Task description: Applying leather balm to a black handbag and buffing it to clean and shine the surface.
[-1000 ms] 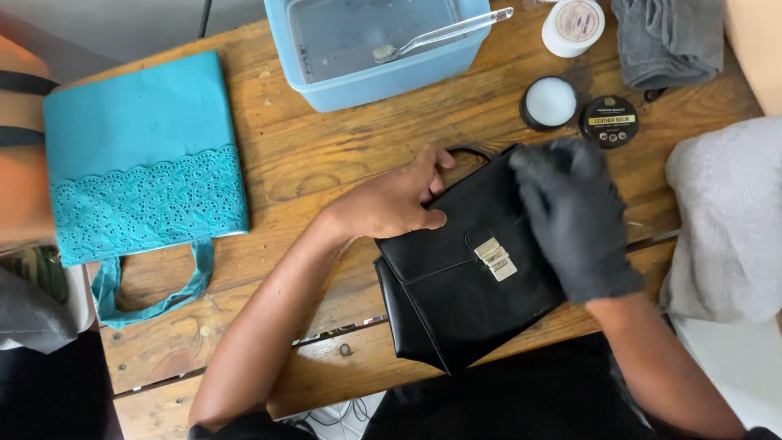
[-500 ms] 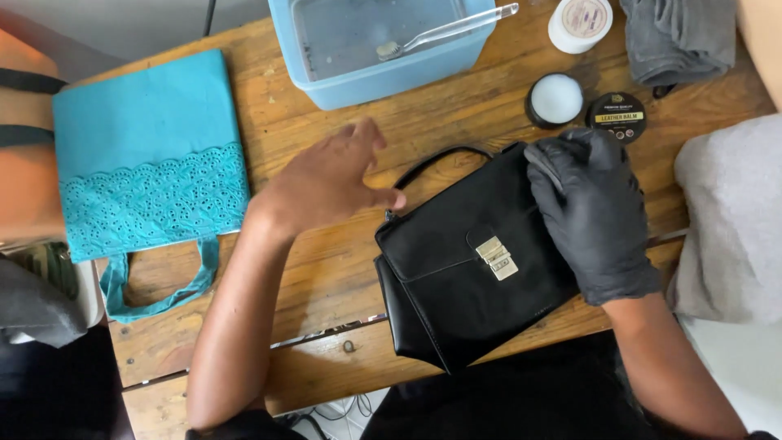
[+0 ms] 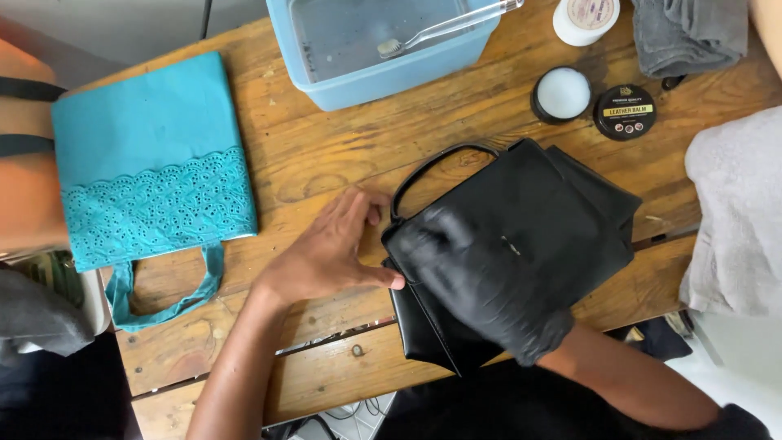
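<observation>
A black leather handbag lies flat on the wooden table, its handle pointing up-left. My right hand, in a black glove and blurred, lies spread on the bag's front near its lower left and covers the clasp. My bare left hand rests on the table just left of the bag, fingers apart, with the thumb tip touching the bag's left edge. Neither hand visibly holds anything.
A teal fabric bag with lace trim lies at the left. At the back stands a blue tub with a toothbrush across it. An open tin, its black lid, a white jar and grey cloths are at the right.
My gloved right hand slid from the bag's upper right down to its lower left, over the clasp. My left hand lifted off the bag, then came down beside its left edge.
</observation>
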